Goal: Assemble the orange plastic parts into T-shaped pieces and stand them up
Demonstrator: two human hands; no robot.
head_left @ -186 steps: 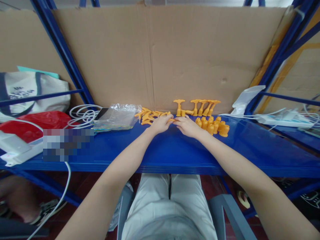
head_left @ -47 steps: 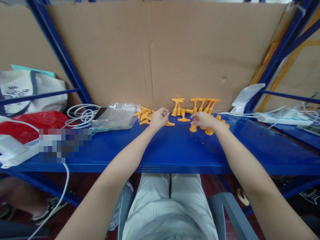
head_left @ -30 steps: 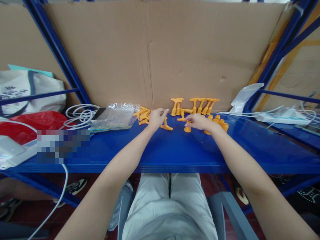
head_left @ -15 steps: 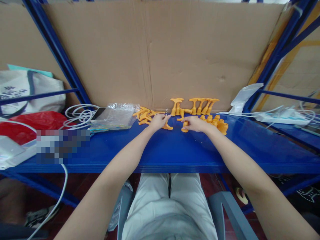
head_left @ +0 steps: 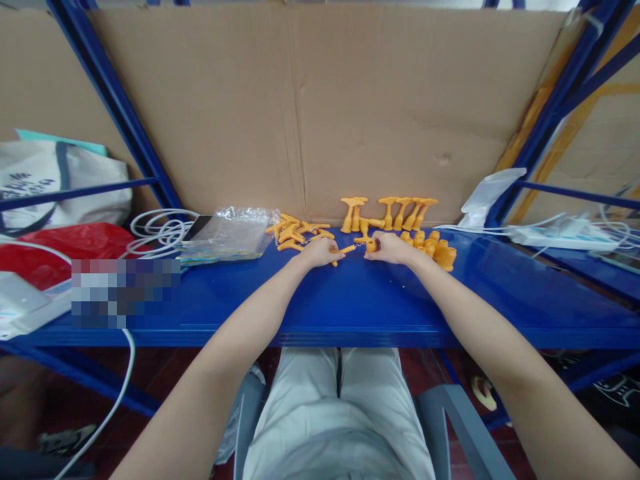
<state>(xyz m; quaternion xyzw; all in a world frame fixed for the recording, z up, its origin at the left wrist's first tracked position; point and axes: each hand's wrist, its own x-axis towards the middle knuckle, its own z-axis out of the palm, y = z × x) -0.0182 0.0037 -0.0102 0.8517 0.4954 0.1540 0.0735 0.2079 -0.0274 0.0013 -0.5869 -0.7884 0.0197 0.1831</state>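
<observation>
Closed around a yellow-orange corkscrew (head_left: pixel 349 251) is my left hand (head_left: pixel 320 251), and the corkscrew's metal spiral points right. My right hand (head_left: pixel 393 249) grips a small orange sleeve (head_left: pixel 371 247), its opening turned toward the spiral tip. The tip is close to the sleeve; whether they touch I cannot tell. Left of my left hand lies a pile of orange corkscrew handles (head_left: pixel 289 230) with metal spirals. Beside my right hand stand several loose orange sleeves (head_left: pixel 444 255). Behind the hands, sleeved corkscrews (head_left: pixel 407 212) stand in a row, and another one lies among them.
A stack of clear plastic bags (head_left: pixel 227 233) lies left of the pile. White cables (head_left: pixel 163 230) and a red bag (head_left: pixel 65 250) are further left. A cardboard panel (head_left: pixel 350 100) backs the blue table (head_left: pixel 320 303). A white power strip (head_left: pixel 565 237) lies at the right.
My left hand has drawn a corkscrew from the pile and turned its spiral rightward. The sleeve in my right hand has tipped from upright to face left.
</observation>
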